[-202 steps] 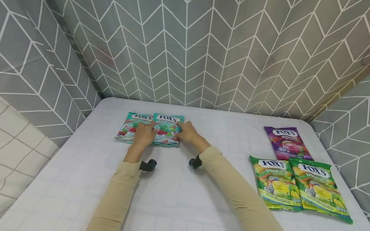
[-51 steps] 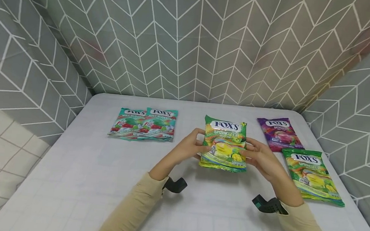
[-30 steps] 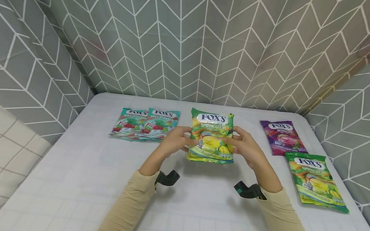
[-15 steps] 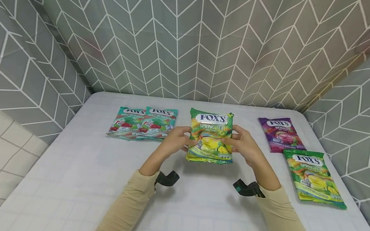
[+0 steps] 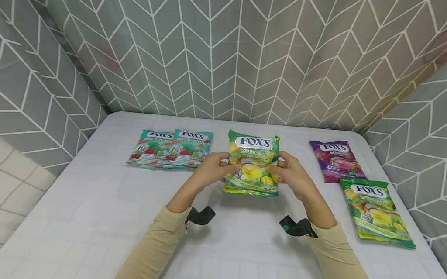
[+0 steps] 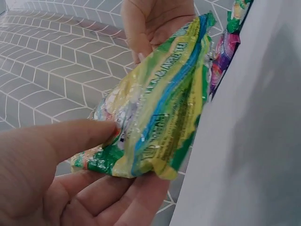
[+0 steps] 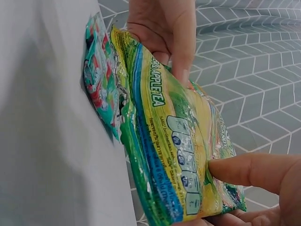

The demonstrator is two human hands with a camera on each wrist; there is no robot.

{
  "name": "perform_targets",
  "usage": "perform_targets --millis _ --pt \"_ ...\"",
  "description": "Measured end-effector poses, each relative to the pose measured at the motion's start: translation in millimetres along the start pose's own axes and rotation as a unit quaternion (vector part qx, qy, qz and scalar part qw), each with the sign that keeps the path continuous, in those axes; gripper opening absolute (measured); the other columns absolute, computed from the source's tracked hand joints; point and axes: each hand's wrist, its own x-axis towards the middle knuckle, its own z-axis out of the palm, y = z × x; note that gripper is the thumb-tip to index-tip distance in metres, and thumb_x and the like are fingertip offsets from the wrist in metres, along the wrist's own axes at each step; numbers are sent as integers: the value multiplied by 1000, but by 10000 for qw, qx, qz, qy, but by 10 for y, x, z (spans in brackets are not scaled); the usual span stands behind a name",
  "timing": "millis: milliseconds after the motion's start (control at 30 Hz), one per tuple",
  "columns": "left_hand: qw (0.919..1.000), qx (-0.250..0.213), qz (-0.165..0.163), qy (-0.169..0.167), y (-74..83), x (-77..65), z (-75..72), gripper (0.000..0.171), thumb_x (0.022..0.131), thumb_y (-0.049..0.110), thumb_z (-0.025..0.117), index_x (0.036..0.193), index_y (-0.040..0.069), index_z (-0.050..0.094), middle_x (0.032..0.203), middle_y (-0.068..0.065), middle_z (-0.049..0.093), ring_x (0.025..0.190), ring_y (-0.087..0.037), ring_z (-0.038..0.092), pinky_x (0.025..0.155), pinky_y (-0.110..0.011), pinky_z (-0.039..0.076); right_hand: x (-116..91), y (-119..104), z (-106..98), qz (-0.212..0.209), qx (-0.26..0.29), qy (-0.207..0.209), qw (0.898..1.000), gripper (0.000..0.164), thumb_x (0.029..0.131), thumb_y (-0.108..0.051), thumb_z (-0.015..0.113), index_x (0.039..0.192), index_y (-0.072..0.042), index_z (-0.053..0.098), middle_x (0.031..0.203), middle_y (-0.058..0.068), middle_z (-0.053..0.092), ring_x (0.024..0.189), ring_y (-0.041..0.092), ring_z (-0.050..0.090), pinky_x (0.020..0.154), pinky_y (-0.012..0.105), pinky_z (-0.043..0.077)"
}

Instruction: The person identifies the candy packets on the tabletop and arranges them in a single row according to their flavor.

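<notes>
Clamped onto left edge of green SPRING TEA bag (image 5: 254, 154) with left hand (image 5: 211, 170), thumb over the front, fingers behind. Clamped onto right edge with right hand (image 5: 296, 176), thumb in front and fingers behind likewise. Held up off the table (image 5: 246, 255), toward the far side, about midway across, near upright, front showing in head view.

Marked FOX'S in dark letters on a white label, SPRING TEA in pale letters below, then a cup of yellow drink among orange swirls, yellow fruit at lower right. Bright green along top, yellow-green along bottom, glossy, creased. Seen close in both wrist views: blue stripe near the bottom, APPLE TEA readable, film puckered; row of small printed boxes in right wrist view.

Farther out, to the right: purple BERRIES bag (image 5: 337, 162), lying flat, with second green bag (image 5: 377, 213) just nearer, meeting at the edge in head view. To the left: two teal MINT BLOSSOM bags (image 5: 189, 149), side by side, overlapping. Backed by grey zigzag-patterned cloth (image 5: 229, 61).
</notes>
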Motion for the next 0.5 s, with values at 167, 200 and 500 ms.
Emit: perform_targets --millis 167,200,500 --pt "9997 18 194 124 -20 -3 8 22 92 26 68 101 6 64 74 -2 68 62 -17 64 59 -29 48 -7 -5 27 -3 -96 -27 10000 55 97 -14 56 144 2 33 121 25 59 94 22 64 86 43 51" --pt "9996 28 221 185 -24 -4 11 20 92 25 68 93 6 62 66 0 64 59 -16 60 55 -28 43 -9 -5 34 -13 -100 -41 9999 55 97 -14 56 144 2 33 121 26 59 95 22 64 87 44 51" --pt "9981 122 319 507 -12 -27 27 17 90 20 69 94 3 68 62 -2 62 64 -23 54 56 -29 38 -22 -7 56 -63 -100 -186 9998 52 97 -15 56 142 2 35 120 25 60 93 22 65 89 48 49"
